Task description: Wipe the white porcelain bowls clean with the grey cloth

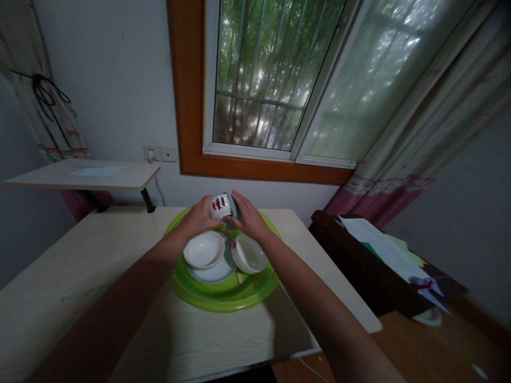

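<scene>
Above a green basin [223, 306], my left hand [198, 215] is wrapped round a small white cup [219, 206] with red and dark marks, tilted on its side. My right hand [249, 215] closes in from the other side, its fingers curled about a dark greyish thing [235, 206] against the cup's end; what kind it is I cannot tell. Below the hands, a shallow white bowl [204, 249] rests over a white plate [217, 272] inside the basin. Beside it a deeper white bowl [250, 254] leans tilted. A short wooden-looking stick [239, 276] shows between them.
The basin stands on a pale wooden table [136, 234]. A raised shelf [88, 174] with a paper sheet is at the left, near a wall socket [158, 153]. Behind is a window [275, 80]. To the right, papers [379, 244] lie on dark furniture [355, 266].
</scene>
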`<move>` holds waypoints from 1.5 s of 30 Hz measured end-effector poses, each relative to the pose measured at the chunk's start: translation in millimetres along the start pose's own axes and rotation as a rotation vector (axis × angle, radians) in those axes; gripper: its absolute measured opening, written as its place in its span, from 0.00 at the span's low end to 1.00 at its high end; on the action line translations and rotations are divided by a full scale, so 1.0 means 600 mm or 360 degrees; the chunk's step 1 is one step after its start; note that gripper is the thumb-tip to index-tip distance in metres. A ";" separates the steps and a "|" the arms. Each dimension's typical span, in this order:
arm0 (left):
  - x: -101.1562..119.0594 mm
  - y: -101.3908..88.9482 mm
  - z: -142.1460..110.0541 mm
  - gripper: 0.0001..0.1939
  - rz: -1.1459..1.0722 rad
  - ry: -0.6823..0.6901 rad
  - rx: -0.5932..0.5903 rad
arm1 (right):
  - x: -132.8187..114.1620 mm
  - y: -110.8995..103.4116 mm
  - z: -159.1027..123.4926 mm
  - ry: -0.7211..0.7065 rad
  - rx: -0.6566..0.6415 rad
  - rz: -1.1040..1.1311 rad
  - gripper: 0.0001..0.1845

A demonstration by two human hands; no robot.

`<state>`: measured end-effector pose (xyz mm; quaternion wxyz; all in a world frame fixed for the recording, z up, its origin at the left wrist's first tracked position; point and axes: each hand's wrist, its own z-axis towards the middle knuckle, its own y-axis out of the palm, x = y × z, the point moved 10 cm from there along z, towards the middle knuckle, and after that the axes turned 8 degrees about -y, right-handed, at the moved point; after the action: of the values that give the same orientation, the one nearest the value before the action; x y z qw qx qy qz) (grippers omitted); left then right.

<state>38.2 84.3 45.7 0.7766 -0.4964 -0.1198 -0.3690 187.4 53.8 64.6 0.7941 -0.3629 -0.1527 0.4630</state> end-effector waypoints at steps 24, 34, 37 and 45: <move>-0.068 -0.022 0.016 0.34 -0.0554 -0.0352 0.0184 | 0.054 0.028 -0.021 0.0362 -0.0021 0.0515 0.39; -0.080 -0.005 0.018 0.32 -0.0729 -0.0365 0.0052 | 0.033 0.016 -0.011 0.0188 0.0001 0.0376 0.36; -0.087 0.010 0.016 0.31 -0.0890 -0.0391 -0.0061 | 0.018 0.005 -0.007 0.0127 0.0023 0.0353 0.36; -0.095 0.032 0.009 0.27 -0.1101 -0.0539 -0.0241 | 0.008 -0.003 -0.005 0.0072 0.0042 0.0361 0.35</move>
<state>12.6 119.5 3.6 0.5367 -0.5364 -0.3791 -0.5297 192.6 56.2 63.3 0.7445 -0.3777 -0.0867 0.5436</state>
